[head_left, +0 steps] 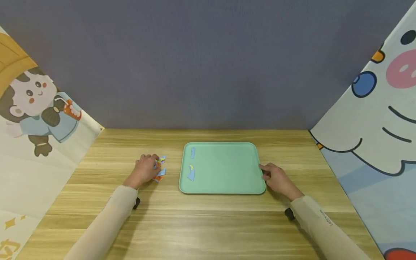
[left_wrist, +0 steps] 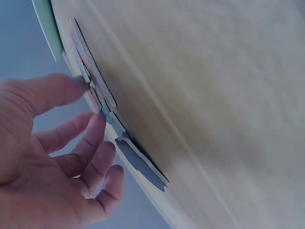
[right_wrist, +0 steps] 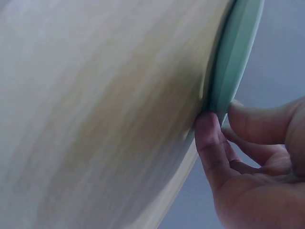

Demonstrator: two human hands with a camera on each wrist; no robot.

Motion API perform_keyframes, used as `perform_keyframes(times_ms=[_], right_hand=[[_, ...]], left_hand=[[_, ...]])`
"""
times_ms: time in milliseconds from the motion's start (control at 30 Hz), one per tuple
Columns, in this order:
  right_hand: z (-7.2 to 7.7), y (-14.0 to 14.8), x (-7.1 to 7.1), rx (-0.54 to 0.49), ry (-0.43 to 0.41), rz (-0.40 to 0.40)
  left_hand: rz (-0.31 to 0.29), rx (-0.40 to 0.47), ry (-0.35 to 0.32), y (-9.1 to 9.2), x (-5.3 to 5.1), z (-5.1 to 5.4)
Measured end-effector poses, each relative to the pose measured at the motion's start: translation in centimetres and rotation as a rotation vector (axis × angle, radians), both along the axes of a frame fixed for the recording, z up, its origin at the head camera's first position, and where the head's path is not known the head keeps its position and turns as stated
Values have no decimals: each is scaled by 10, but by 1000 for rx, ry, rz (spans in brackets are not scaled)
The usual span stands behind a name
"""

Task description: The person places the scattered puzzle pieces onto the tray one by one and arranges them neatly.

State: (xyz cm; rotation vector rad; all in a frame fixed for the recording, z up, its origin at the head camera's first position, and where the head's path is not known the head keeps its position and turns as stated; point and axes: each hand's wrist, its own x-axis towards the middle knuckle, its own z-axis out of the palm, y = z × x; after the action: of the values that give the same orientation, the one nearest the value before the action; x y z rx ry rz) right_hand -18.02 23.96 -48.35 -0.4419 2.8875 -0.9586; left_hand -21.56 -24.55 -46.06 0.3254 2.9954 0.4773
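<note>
In the head view a pale green tray (head_left: 224,166) lies on the table. Two flat blue printed pieces, like cardboard puzzle pieces, are near its left side: a small strip (head_left: 193,152) and a larger curved piece (head_left: 191,173) with a yellow mark. Left of the tray, my left hand (head_left: 146,167) reaches over a cluster of similar blue and orange pieces (head_left: 160,172). The left wrist view has its thumb and index fingertips touching these pieces (left_wrist: 140,162), apart from each other. My right hand (head_left: 276,177) pinches the tray's right rim (right_wrist: 233,62) between thumb and fingers.
The wooden table (head_left: 201,227) meets a grey wall (head_left: 208,65) behind the tray. Cartoon-printed panels stand at the left (head_left: 42,108) and right (head_left: 373,126) sides.
</note>
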Motion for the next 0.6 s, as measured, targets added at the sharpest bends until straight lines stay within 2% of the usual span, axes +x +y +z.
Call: perform_keyframes(times_ms=[133, 333, 500, 600], right_hand=[[1, 0, 0, 2, -7, -4], [2, -1, 1, 1, -16, -9], [3, -1, 1, -6, -27, -12], [3, -1, 0, -3, -33, -14]], left_hand=[[-13, -8, -12, 0, -2, 0], [6, 17, -21, -1, -5, 0], [-3, 91, 23, 1, -8, 1], [-30, 141, 65, 7, -10, 4]])
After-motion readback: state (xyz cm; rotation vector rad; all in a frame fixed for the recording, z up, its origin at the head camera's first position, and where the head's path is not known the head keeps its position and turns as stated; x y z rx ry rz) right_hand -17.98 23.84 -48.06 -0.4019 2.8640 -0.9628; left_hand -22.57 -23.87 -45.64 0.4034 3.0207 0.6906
